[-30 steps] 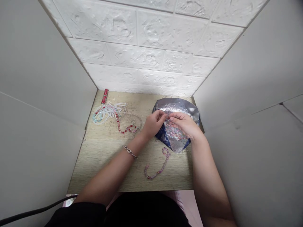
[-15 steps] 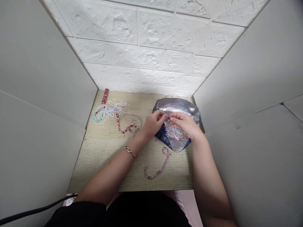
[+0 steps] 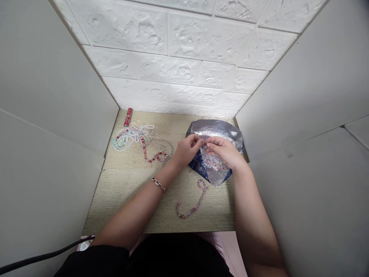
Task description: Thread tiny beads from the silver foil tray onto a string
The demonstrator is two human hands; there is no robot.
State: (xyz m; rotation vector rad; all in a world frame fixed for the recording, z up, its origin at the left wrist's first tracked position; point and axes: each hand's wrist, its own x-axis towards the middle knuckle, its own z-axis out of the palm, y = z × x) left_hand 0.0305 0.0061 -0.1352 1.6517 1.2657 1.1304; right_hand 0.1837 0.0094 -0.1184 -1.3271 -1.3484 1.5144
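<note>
Both hands meet over a silver-lined blue bag (image 3: 221, 127) that lies spread open with many small pink and clear beads (image 3: 212, 161) inside. My left hand (image 3: 188, 149) is closed in a pinch, thumb against forefinger, on something too small to make out. Close beside it, my right hand (image 3: 223, 151) also pinches, its fingertips almost touching the left ones; what they hold is too tiny to name. Nearer me on the table, a string of pink and purple beads (image 3: 198, 204) curves in a hook shape, apart from both hands.
Tangled white, teal and red bead strands (image 3: 134, 138) lie at the table's back left, beside a red cylinder (image 3: 128, 117). A white brick-patterned wall (image 3: 184, 73) closes the back, with grey panels on both sides. A black cable (image 3: 49, 256) runs at lower left.
</note>
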